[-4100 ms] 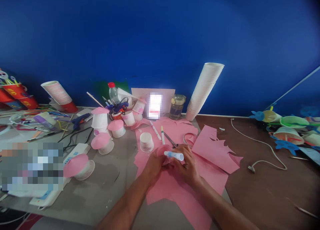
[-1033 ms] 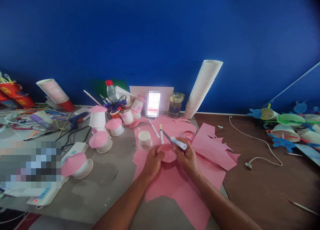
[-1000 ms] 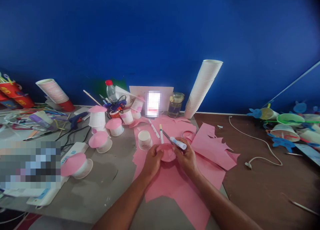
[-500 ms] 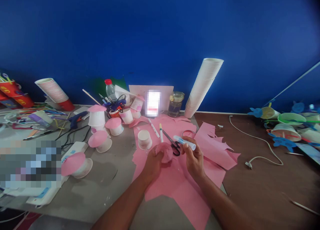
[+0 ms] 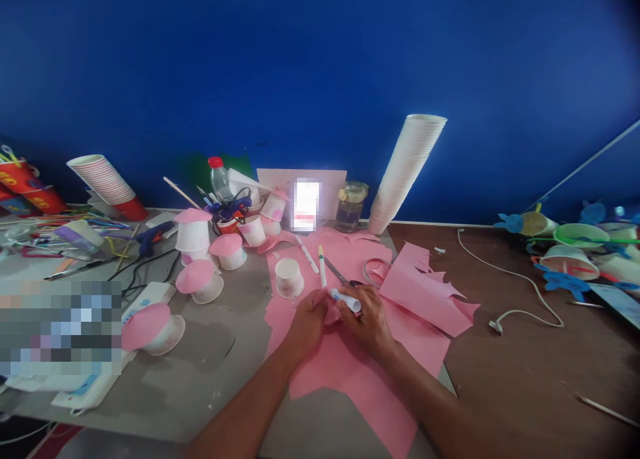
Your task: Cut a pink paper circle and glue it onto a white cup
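Left hand [image 5: 311, 324] pinches a pink paper piece [image 5: 331, 315]; right hand [image 5: 369, 320] grips a white-and-blue glue stick [image 5: 346, 300]
Steel scissors [image 5: 336, 272] lie just beyond the pink paper piece; a slipped grip could smear glue

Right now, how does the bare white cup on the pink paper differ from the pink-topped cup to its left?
The bare cup sits on pink paper; the pink-topped cup sits on the grey tabletop. The bare cup's end shows white; the other's is covered by a pink disc. Both are white paper cups.
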`<action>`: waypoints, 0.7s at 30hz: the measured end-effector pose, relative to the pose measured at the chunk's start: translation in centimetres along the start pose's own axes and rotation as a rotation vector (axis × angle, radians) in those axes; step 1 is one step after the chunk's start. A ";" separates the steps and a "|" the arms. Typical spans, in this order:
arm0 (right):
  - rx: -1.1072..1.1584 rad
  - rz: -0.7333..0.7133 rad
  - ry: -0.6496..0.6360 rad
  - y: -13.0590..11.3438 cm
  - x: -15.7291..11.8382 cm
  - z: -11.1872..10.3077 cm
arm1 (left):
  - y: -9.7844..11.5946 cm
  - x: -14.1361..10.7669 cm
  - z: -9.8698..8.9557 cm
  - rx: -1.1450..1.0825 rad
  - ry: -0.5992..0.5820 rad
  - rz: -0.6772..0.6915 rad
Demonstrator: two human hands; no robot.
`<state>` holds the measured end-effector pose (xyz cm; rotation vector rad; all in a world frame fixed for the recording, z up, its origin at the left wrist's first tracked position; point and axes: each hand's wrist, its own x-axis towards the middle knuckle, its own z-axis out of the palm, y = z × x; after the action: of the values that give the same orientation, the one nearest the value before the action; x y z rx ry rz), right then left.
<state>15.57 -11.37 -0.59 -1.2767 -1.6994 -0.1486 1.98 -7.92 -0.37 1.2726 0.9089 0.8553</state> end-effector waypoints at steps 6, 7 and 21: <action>-0.027 0.231 0.153 1.8 0.0 -1.0 | 0.1 -0.2 0.1 -0.060 0.024 -0.063; 0.014 0.311 0.179 1.9 0.0 -1.3 | 0.2 -0.2 0.2 -0.087 0.014 -0.071; 0.127 -0.073 -0.082 -0.2 0.2 -0.1 | 0.3 -0.2 0.0 -0.026 -0.119 -0.045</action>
<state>15.48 -11.42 -0.33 -1.1409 -1.7973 -0.0310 1.85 -8.07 -0.02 1.2624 0.8263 0.7456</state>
